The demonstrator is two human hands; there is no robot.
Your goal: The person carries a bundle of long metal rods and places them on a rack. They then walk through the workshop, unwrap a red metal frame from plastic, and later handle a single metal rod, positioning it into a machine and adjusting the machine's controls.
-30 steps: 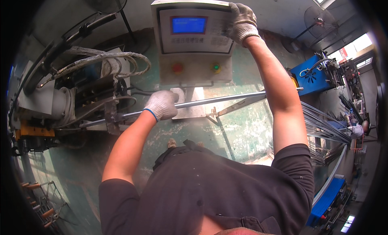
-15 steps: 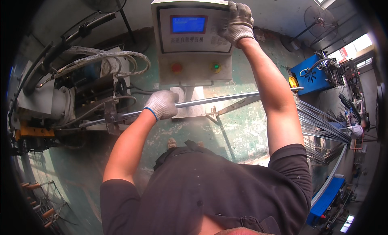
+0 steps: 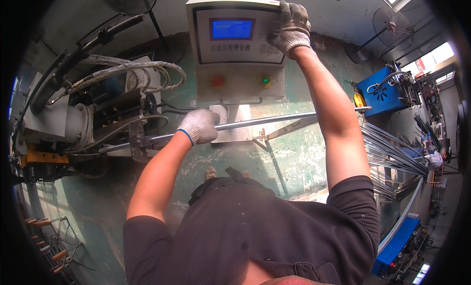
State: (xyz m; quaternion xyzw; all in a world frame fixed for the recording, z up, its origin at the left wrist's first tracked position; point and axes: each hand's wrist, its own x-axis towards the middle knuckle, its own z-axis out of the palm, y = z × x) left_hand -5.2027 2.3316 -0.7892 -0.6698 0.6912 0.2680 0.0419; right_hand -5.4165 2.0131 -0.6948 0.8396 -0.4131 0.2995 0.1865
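Observation:
My left hand (image 3: 200, 126), in a pale knit glove with a blue cuff, is closed around a long shiny metal tube (image 3: 274, 119). The tube runs from the machine at the left, across in front of me, and passes beyond my right forearm. My right hand (image 3: 291, 27), in a dirtier grey-white glove, grips the upper right corner of a control box (image 3: 240, 84). Its thumb lies over the blurred keypad area. The box has a lit blue screen (image 3: 231, 29), a red button (image 3: 218, 81) and a green button (image 3: 265, 80).
At the left stands a bending machine (image 3: 68, 123) with thick hoses (image 3: 142, 68). Bundled metal tubes (image 3: 392, 152) lie at the right, near a blue machine (image 3: 377, 89). Fans (image 3: 391, 26) stand at the back. A rack (image 3: 56, 246) is at the lower left.
The whole view has shifted slightly. Both hands keep their places on the tube and the control box, with no clear movement otherwise.

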